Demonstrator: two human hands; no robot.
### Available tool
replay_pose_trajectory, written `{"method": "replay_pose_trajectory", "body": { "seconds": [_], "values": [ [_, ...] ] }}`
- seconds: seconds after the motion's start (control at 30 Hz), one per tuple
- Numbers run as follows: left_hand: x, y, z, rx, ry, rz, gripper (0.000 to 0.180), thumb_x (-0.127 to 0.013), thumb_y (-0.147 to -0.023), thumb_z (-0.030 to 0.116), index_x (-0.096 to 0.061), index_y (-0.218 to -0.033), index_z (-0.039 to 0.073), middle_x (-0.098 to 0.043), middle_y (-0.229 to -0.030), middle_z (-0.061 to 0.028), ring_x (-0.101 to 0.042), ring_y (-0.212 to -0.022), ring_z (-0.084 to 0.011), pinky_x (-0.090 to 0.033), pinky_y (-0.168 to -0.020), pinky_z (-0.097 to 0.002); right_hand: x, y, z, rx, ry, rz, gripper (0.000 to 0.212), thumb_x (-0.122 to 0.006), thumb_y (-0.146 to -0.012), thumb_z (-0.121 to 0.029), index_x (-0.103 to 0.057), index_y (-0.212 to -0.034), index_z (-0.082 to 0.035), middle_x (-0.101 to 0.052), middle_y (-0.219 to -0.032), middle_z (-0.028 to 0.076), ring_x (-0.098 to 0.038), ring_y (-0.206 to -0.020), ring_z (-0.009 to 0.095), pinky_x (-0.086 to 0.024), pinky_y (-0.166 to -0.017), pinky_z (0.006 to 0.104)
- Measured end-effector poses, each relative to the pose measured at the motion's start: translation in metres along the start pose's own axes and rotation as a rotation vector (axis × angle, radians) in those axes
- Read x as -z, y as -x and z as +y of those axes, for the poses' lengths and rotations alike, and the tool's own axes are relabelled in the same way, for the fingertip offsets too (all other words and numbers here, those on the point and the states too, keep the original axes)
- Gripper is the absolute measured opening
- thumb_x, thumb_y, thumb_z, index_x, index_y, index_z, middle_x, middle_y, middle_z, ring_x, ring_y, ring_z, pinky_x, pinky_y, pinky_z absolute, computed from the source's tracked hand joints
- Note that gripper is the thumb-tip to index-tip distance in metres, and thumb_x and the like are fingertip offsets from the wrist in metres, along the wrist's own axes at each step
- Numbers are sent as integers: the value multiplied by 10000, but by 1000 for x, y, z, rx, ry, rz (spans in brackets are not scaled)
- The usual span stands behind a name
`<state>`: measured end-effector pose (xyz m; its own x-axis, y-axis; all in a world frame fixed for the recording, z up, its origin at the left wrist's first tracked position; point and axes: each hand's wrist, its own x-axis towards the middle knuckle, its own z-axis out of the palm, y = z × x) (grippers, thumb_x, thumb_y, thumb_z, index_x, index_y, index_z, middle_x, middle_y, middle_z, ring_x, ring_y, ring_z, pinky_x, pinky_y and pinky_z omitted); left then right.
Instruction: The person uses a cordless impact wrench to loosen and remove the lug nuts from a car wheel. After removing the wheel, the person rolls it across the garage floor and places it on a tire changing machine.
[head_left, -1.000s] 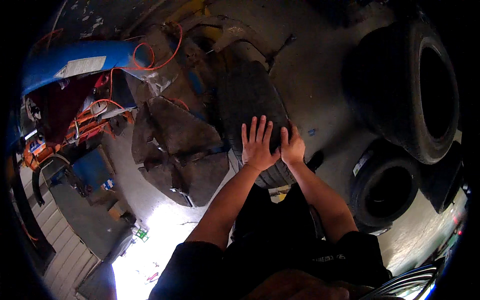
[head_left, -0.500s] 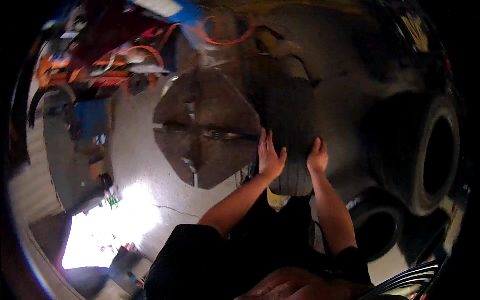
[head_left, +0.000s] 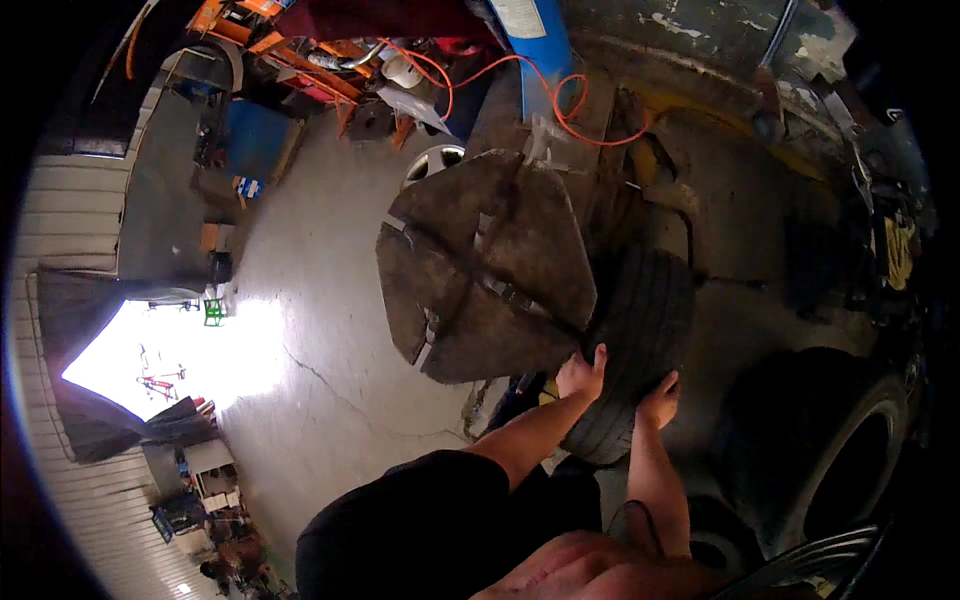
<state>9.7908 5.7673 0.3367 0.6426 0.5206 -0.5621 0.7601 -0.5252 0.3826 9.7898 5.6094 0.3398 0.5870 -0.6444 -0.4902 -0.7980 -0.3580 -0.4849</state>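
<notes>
A dark tire (head_left: pixel 640 325) stands on its tread just right of the tire changer's turntable (head_left: pixel 540 225). My left hand (head_left: pixel 583 375) grips the tire's left side, thumb up on the tread and fingers curled at its edge. On the tire's other side, my right hand (head_left: pixel 658 400) is closed around the near right edge, its fingertips partly hidden. The turntable is a worn, many-sided metal plate with sliding clamps (head_left: pixel 510 292) in its crossing slots. Its rim lies close beside my left hand.
Large tires (head_left: pixel 815 450) rest at the right. A blue column (head_left: pixel 535 60) with an orange hose (head_left: pixel 590 140) rises behind the turntable, near a wheel rim (head_left: pixel 432 165). Orange shelving (head_left: pixel 300 70) stands at the far left; bright light enters through a doorway (head_left: pixel 130 355).
The view has turned, shifting the turntable and tire rightward and down in the picture. My left fingers, stretched out before, are now curled at the tire's edge. My right hand stays at its right side.
</notes>
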Motion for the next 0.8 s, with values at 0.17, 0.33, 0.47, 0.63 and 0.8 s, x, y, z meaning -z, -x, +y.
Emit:
{"method": "replay_pose_trajectory", "body": {
  "seconds": [0.17, 0.33, 0.47, 0.63, 0.8],
  "values": [
    [1, 3, 8, -10, -11, 31, 835, -422, -1005, 698, -530, -1451, 1, -657, -1278, -308, -634, -1173, -477, -512, -1001, -550, 3, 1, -7, 13, 13, 44, 755, -339, -1058, -671, -653, -1397, -73, -697, -1298, 239, -661, -1162, 466, -519, -977, 543],
    [0, 3, 2, -46, -2, 121, 792, -452, -1005, 662, -558, -1402, -15, -687, -1206, -316, -644, -1143, -481, -503, -1001, -552, 6, 10, -16, 24, 10, 26, 751, -337, -1061, -667, -634, -1424, -80, -696, -1298, 247, -676, -1132, 463, -532, -941, 556],
    [3, 6, 9, -31, -1, 63, 783, -461, -1009, 650, -550, -1420, -10, -669, -1245, -322, -642, -1158, -476, -504, -1002, -551, 7, 4, -14, 5, 30, 33, 778, -333, -1055, -688, -625, -1430, -71, -702, -1264, 268, -682, -1114, 466, -545, -908, 556],
    [-2, 0, 1, -39, -24, 114, 772, -462, -1005, 655, -557, -1415, 8, -688, -1210, -311, -641, -1164, -476, -499, -1008, -558, -3, 4, -9, 43, 37, 47, 779, -334, -1060, -678, -625, -1420, -51, -710, -1244, 270, -687, -1095, 475, -543, -904, 563],
    [3, 3, 12, 9, -39, 24, 801, -427, -1011, 677, -533, -1444, 12, -669, -1260, -305, -627, -1192, -473, -491, -1028, -555, 5, 3, -13, 50, -2, 33, 781, -334, -1065, -669, -615, -1421, -34, -703, -1258, 271, -679, -1114, 475, -533, -928, 567]
  ]
}}
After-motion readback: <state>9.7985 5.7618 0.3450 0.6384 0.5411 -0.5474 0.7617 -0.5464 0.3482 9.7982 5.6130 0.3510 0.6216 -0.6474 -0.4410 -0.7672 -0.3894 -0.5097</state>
